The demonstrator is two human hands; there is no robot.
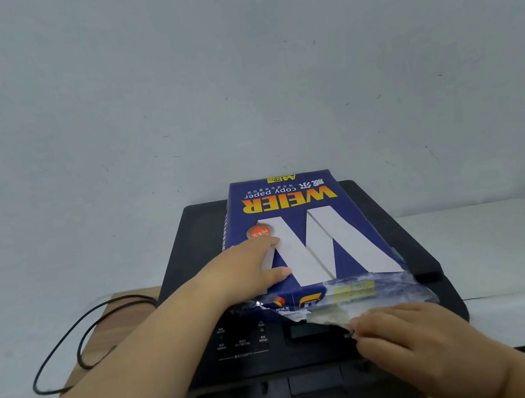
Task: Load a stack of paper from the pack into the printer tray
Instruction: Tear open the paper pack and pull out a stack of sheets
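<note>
A blue pack of copy paper [307,226] with a big white W lies flat on top of the black printer [318,377]. My left hand [248,270] presses down on the pack's left side, fingers spread over the wrapper. The pack's near end is torn, and a crumpled flap of wrapper [357,297] hangs over the printer's control panel. My right hand [412,337] pinches that flap at its loose edge. The printer's paper tray is out of view below the front panel.
A second, white printer [524,276] stands right beside the black one. A black cable [80,340] loops over the wooden table [96,334] at the left. A plain wall rises close behind.
</note>
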